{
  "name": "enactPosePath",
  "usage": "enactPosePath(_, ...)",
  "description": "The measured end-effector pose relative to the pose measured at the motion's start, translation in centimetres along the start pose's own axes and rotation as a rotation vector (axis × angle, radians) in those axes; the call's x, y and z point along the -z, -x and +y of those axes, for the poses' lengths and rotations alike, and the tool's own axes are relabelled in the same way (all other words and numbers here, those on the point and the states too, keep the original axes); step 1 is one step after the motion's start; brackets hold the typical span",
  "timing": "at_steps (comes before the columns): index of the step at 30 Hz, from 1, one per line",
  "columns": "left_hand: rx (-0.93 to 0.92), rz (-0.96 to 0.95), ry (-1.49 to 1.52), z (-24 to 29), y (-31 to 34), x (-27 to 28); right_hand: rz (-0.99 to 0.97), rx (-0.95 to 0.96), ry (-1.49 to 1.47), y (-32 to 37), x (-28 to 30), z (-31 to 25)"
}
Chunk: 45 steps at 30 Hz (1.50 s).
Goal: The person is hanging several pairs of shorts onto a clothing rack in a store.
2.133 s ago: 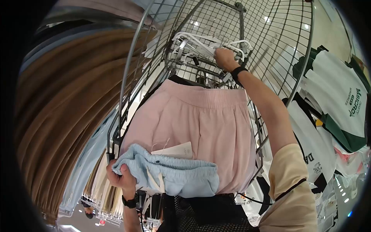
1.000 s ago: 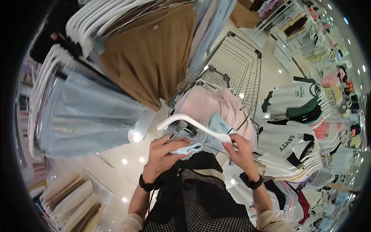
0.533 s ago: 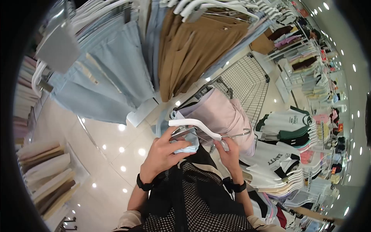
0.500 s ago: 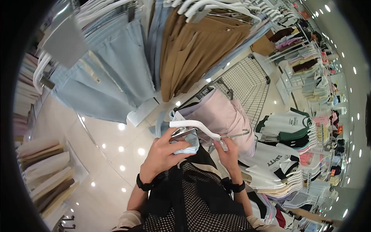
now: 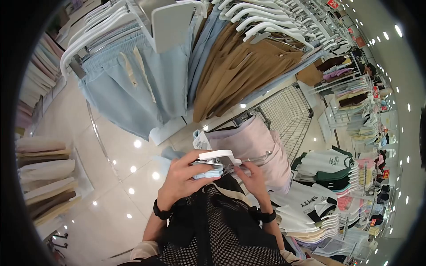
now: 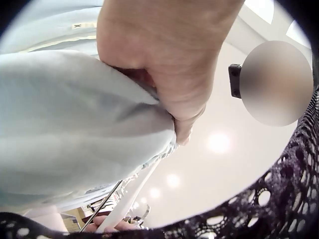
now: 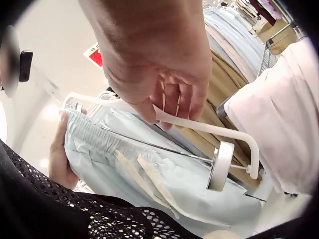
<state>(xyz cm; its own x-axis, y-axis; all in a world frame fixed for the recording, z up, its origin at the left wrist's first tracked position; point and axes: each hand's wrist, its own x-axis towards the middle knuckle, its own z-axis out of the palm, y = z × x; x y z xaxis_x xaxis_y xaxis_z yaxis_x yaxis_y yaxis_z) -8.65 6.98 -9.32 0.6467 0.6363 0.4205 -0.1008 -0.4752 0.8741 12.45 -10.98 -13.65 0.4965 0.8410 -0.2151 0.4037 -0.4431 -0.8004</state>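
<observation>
Pale blue drawstring garment (image 7: pixel 102 162) at white hanger (image 7: pixel 202 126)

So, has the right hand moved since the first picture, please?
Yes. Judged against the pink garment on the cart, the right hand has come toward the body, from beyond the garment to its near side, where it holds a white hanger.

- Two hands (image 5: pixel 179 177) and two black wristbands (image 5: pixel 163 210) are visible.
- One white hanger (image 7: pixel 199 125) holds one pale-blue garment (image 7: pixel 99 149) with two cream drawstrings (image 7: pixel 132 172).
- One wire cart (image 5: pixel 284 119) stands nearby.
- Two lettered shirts (image 5: pixel 328 160) face out; racked hangers (image 5: pixel 266 20) defy exact counting.
</observation>
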Motion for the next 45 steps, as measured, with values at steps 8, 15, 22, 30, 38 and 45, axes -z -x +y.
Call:
enactPosePath(8, 0.042, -0.02, 0.091, 0.9, -0.4, 0.0, -0.198, -0.048, -0.076, -1.3, -0.3, -0.5)
enactPosePath(15, 0.074, -0.065, 0.068, 1.0, -0.4, -0.2, -0.355, 0.047, 0.202, -0.6, 0.9, -1.3)
enactPosePath(22, 0.122, -0.075, 0.095, 0.6, -0.3, -0.4, 0.112, 0.199, 0.263, -0.5, 4.2, -12.9)
enactPosePath(30, 0.178, -0.102, 0.194, 0.9, 0.5, 0.2, -0.274, 0.294, -0.198, -2.1, 1.1, -9.8)
enactPosePath(38, 0.295, -0.1, 0.259, 1.0, 1.8, 0.5, -0.346, 0.317, -0.367, -2.3, -0.4, -8.3)
enactPosePath(45, 0.348, -0.106, 0.37, 1.0, 2.4, 0.5, -0.337, 0.269, -0.671, -0.9, -2.2, -6.9)
